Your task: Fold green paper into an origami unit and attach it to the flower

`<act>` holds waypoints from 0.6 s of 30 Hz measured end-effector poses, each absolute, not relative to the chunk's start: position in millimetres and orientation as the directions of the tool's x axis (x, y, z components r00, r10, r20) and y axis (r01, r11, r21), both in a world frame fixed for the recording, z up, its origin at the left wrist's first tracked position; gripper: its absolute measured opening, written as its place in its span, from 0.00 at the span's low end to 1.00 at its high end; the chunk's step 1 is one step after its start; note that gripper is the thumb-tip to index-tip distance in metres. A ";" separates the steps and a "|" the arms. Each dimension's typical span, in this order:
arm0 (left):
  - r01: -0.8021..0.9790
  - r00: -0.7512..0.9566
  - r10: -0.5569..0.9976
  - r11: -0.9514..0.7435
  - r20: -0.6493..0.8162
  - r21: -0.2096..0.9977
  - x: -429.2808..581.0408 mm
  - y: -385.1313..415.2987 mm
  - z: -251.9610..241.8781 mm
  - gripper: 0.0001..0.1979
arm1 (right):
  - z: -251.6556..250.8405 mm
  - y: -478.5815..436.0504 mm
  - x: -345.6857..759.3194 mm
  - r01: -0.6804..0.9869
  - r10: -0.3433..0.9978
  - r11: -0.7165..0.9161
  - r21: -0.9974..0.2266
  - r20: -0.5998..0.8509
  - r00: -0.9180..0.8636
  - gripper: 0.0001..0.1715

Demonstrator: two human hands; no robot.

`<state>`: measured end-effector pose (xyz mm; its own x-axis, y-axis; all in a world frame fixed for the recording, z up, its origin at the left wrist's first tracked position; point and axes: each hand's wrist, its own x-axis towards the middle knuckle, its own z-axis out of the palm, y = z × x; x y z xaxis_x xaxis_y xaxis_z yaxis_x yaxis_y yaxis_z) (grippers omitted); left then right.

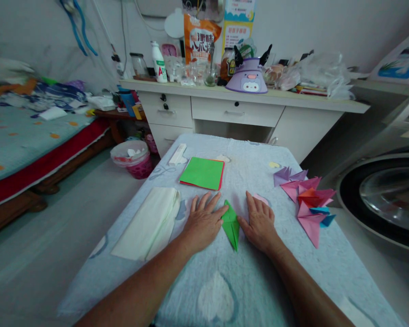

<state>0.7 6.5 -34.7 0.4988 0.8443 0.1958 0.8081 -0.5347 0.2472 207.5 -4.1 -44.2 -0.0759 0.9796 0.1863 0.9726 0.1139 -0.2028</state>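
A slim, kite-shaped piece of folded green paper point(231, 227) is laid flat on the pale blue cloth-covered worktop point(248, 286), pretty much midway between the hands. Its long axis is set roughly front to back, just a bit skewed: the far tip is aimed away and slightly left, the near tip back toward the body and slightly right. Both sides are kinda boxed in by thumbs. The left hand point(203, 222) is spread loosely palm down, thumb rested at the upper left edge. The right hand point(259, 223) is opened out flat too, thumb at the right edge; whether contact is made can't be told. Past the left hand, a square stack of green and red paper point(203, 173) is placed, with a folded off-white sheet point(148, 222) nearer left. Well off right, pointy multicoloured folded-paper shapes point(308, 197) are bunched together.
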 end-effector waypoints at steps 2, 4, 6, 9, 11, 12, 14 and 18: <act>0.807 0.500 0.845 -0.534 0.192 0.250 0.7 6.8 -34.4 0.22 | -45.1 -3.5 204.5 0.969 0.975 0.117 -0.215 0.212 -0.071 0.42; 0.804 0.503 0.843 -0.538 0.192 0.255 0.5 7.1 -34.6 0.22 | -45.2 -2.6 200.9 0.969 0.970 0.116 -0.216 0.233 -0.065 0.44; 0.795 0.514 0.837 -0.547 0.188 0.263 0.0 7.1 -35.1 0.22 | -44.4 -1.4 197.3 0.971 0.969 0.112 -0.210 0.240 -0.060 0.45; 0.780 0.531 0.827 -0.562 0.183 0.275 -0.3 6.9 -35.8 0.22 | -42.3 0.6 193.3 0.974 0.973 0.094 -0.206 0.227 -0.046 0.46; 0.777 0.533 0.825 -0.565 0.186 0.279 0.3 6.8 -36.1 0.22 | -41.1 1.7 191.8 0.976 0.976 0.076 -0.202 0.215 -0.032 0.45; 0.774 0.534 0.824 -0.567 0.189 0.281 0.8 6.7 -36.2 0.22 | -40.9 2.2 191.4 0.977 0.977 0.070 -0.199 0.212 -0.027 0.45; 0.765 0.542 0.817 -0.576 0.196 0.287 2.1 6.7 -36.2 0.22 | -41.1 2.7 190.7 0.979 0.976 0.062 -0.192 0.215 -0.020 0.44; 0.739 0.556 0.800 -0.600 0.224 0.306 4.1 6.5 -34.9 0.21 | -42.6 2.3 190.3 0.982 0.973 0.062 -0.181 0.231 -0.019 0.43</act>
<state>4.1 6.5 -34.9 0.5564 0.8002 0.2240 0.7391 -0.5998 0.3065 190.3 2.3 -42.6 -0.0186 0.9728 0.2310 0.9816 0.0618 -0.1809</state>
